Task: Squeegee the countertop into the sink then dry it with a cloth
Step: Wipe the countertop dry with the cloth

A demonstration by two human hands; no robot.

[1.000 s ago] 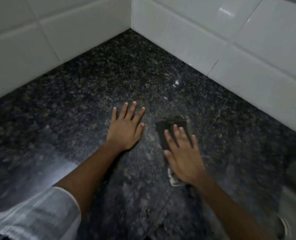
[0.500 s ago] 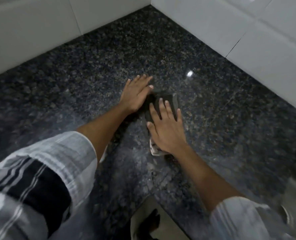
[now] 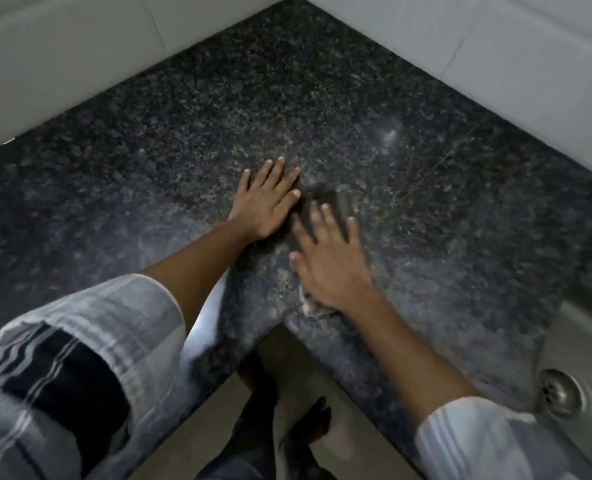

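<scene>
- Hands lie flat: left hand [image 3: 265, 202] presses bare surface [image 3: 426, 216]; right hand [image 3: 332, 259] presses dark cloth [image 3: 336, 202], now shifted beside the left.
- Sink [image 3: 561, 393] sits at four o'clock; drying seems underway.

Polished speckled dark granite for the bench [image 3: 169, 174], glossy with soft light patches; smooth white glazed tiles [image 3: 62, 50] behind, faintly shiny. Dull brushed metal for the sink [image 3: 564, 327] and its round drain [image 3: 561, 393]. Dark matt cloth [image 3: 336, 206] under the right hand [image 3: 332, 261], pale at its near edge; woven striped grey-white fabric for the sleeve [image 3: 90, 334].
</scene>
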